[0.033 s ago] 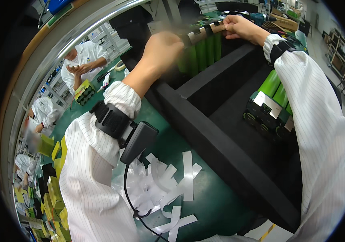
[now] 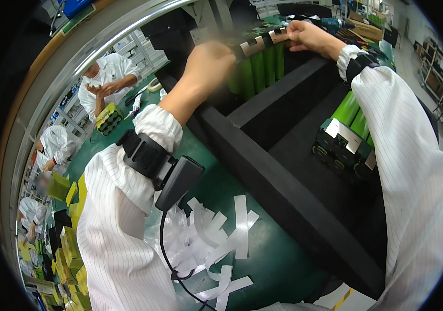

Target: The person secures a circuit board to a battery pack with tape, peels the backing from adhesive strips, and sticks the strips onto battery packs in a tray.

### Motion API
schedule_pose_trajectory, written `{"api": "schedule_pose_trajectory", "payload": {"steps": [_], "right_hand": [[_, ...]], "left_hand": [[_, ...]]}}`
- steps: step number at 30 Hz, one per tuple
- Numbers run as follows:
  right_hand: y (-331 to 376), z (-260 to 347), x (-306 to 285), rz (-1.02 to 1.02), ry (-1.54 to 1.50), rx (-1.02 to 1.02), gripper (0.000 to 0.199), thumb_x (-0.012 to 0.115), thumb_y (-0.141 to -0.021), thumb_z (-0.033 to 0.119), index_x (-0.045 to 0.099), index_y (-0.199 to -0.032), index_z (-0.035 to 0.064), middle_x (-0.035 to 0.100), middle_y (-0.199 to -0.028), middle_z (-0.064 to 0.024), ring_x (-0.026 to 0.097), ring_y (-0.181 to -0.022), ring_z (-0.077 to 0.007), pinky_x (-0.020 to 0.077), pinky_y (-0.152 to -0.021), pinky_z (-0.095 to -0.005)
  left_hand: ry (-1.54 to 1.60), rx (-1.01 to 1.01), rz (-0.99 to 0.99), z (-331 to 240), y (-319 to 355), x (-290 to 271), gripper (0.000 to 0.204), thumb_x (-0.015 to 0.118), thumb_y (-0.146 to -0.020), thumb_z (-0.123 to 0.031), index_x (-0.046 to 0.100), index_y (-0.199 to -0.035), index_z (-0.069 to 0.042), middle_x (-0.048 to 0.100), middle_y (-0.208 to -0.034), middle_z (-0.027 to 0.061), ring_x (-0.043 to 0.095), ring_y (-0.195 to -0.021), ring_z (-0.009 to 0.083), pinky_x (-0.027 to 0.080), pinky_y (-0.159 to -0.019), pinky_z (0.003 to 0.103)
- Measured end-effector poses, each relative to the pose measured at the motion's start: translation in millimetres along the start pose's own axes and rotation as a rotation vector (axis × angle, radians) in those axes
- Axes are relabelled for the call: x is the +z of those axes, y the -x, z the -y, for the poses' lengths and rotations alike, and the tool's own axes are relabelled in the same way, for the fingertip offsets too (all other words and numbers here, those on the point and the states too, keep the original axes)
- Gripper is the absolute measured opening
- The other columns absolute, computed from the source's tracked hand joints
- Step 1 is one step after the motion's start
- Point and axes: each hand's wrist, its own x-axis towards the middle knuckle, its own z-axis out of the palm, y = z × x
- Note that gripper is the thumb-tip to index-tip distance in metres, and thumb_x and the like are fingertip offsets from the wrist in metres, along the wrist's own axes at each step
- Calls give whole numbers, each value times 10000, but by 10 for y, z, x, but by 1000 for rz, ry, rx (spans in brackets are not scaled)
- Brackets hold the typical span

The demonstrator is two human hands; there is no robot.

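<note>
A battery pack of green cylindrical cells (image 2: 263,67), with metal strips and black holders along its top edge, stands at the far end of a black box (image 2: 283,186). My right hand (image 2: 309,37) pinches the right end of that top edge between thumb and fingers. At the pack's left end is my left hand (image 2: 208,65), its fingers blurred and partly hidden, so its grip cannot be made out. A second green battery pack (image 2: 343,136) with a metal plate lies in the box's right compartment, partly behind my right sleeve.
White paper strips (image 2: 241,228) lie heaped with clear plastic on the green table (image 2: 211,140). A black device (image 2: 180,181) with a cable is strapped to my left wrist. A metal rail (image 2: 102,49) curves along the left; beyond it, people in white coats work beside yellow blocks (image 2: 69,243).
</note>
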Motion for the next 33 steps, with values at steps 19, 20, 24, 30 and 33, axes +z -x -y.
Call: {"api": "schedule_pose_trajectory", "payload": {"steps": [19,20,24,30,33], "right_hand": [[178,431,151,-55,162,-12,136,482,-812,71,545,-802,-49,581,-764,-124,601,-670,-167,530,-597,-236],[180,397,133,-37,177,38,139,495,-814,88,546,-797,-40,581,-762,-114,598,-671,-146,522,-598,-224],[333,293,92,56,54,-35,150,536,-828,139,534,-797,-8,562,-768,-53,575,-690,-94,503,-661,-203],[434,243,79,117,57,-150,181,553,-823,189,536,-824,8,523,-797,-19,526,-746,-77,483,-716,-227],[460,275,60,81,111,-140,220,566,-811,228,545,-845,12,523,-801,-21,513,-770,-84,483,-706,-237]], "left_hand": [[195,-260,-75,385,-261,-226,88,542,-803,-29,467,-783,13,548,-735,80,606,-669,165,533,-627,249],[201,-263,-77,378,-256,-215,88,542,-803,-29,467,-783,13,548,-735,80,606,-669,165,533,-627,249],[-1,-190,-6,311,-180,-246,86,534,-813,-41,466,-788,5,551,-746,67,598,-690,149,520,-663,243],[-58,-142,63,254,-50,-295,115,556,-805,-61,470,-817,14,546,-788,71,600,-706,155,518,-685,250],[82,-322,12,196,-30,-262,126,575,-794,-57,482,-823,23,543,-780,73,602,-703,160,527,-675,250]]}}
